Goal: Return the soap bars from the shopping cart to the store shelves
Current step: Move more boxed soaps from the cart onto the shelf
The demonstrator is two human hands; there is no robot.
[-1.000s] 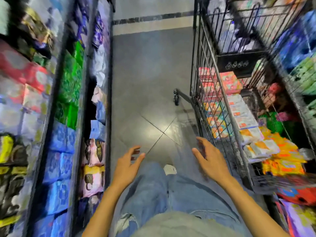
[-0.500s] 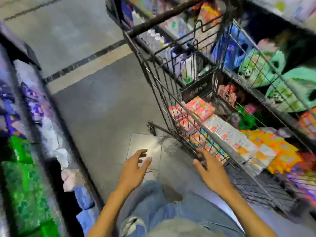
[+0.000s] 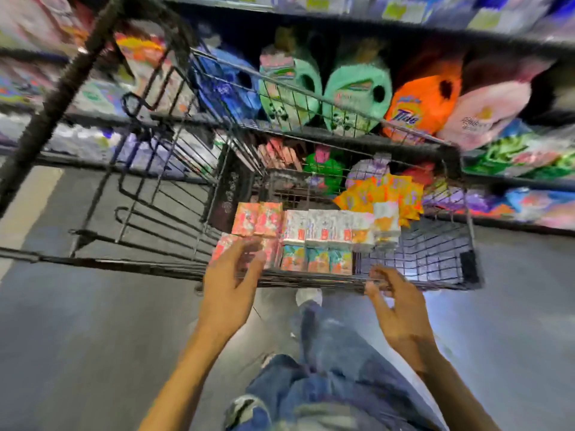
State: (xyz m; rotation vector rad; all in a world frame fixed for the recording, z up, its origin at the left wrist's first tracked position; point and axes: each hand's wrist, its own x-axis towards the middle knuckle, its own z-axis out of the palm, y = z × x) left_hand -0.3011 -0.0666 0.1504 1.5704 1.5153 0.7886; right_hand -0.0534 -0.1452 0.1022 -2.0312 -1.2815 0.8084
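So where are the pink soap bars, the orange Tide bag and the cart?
pink soap bars (image 3: 259, 219): head view, on the top face of the pink packs.
orange Tide bag (image 3: 418, 102): head view, on its printed front.
cart (image 3: 326, 281): head view, on its near rim.

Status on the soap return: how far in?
Done: nothing evident; the cart holds rows of soap bars. In hand: none; left hand is over the pink bars, right hand by the near rim. Left: shelving every bar visible.
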